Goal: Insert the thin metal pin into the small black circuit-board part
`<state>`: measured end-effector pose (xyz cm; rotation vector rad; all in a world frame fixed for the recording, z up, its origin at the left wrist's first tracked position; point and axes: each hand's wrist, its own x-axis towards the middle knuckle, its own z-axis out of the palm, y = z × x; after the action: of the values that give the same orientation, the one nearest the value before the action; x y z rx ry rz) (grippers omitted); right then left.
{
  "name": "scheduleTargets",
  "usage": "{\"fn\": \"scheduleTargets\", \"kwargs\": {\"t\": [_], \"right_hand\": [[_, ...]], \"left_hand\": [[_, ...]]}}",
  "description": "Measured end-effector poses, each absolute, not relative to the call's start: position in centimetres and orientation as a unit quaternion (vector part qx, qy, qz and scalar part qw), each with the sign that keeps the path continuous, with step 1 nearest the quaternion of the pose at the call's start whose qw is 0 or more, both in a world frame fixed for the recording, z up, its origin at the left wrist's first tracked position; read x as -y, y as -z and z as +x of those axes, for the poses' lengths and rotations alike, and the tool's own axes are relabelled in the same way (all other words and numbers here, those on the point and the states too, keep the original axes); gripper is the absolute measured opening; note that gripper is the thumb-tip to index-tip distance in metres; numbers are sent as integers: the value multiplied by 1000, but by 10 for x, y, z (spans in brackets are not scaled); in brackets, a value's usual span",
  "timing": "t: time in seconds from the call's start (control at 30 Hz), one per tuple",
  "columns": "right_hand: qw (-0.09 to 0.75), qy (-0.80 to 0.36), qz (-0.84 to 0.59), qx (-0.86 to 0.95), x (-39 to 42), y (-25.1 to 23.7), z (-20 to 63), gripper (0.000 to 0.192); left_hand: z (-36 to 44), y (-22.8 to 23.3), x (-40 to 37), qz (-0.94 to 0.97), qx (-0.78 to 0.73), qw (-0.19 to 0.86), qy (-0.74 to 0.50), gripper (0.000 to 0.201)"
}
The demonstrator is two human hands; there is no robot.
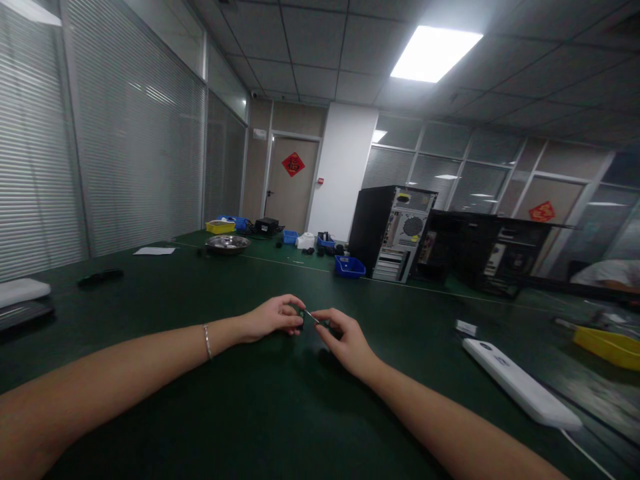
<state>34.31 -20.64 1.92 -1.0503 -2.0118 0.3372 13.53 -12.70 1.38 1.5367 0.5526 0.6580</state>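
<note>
So both hands are up over the near-middle of the green counter and the fiddly bit looks underway, not finished. Left hand has its fingers curled round a small dark piece, and the right hand is pinching a thin metal rod between thumb and fingers, with its tip angled in at that piece. What's done: both are picked up and brought together. What's left: I'd guess the rod work itself, since neither is set down. Can't tell if the tip is actually touching, way too small and blurry.

Count, best I can do: one small dark piece, one rod. Far left has one metal bowl and one white sheet. Yellow trays make two, one far left and one over on the right. I get one blue bin by the big computer tower, plus smaller blue ones farther back that blur together. One long white bar near right. At least two computer cases, maybe more hidden behind.
</note>
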Motion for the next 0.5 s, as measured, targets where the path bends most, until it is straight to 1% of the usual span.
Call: {"fn": "scheduleTargets", "kwargs": {"t": [0.13, 0.33, 0.5], "right_hand": [[413, -134, -414, 800, 207, -21, 343, 23], [409, -133, -420, 799, 208, -22, 343, 22], [409, -144, -417, 799, 207, -22, 344, 22]], "left_hand": [[140, -20, 141, 768, -223, 554, -231, 41], [140, -25, 149, 839, -270, 431, -196, 40], [138, -25, 150, 863, -290, 372, -181, 45]]}}
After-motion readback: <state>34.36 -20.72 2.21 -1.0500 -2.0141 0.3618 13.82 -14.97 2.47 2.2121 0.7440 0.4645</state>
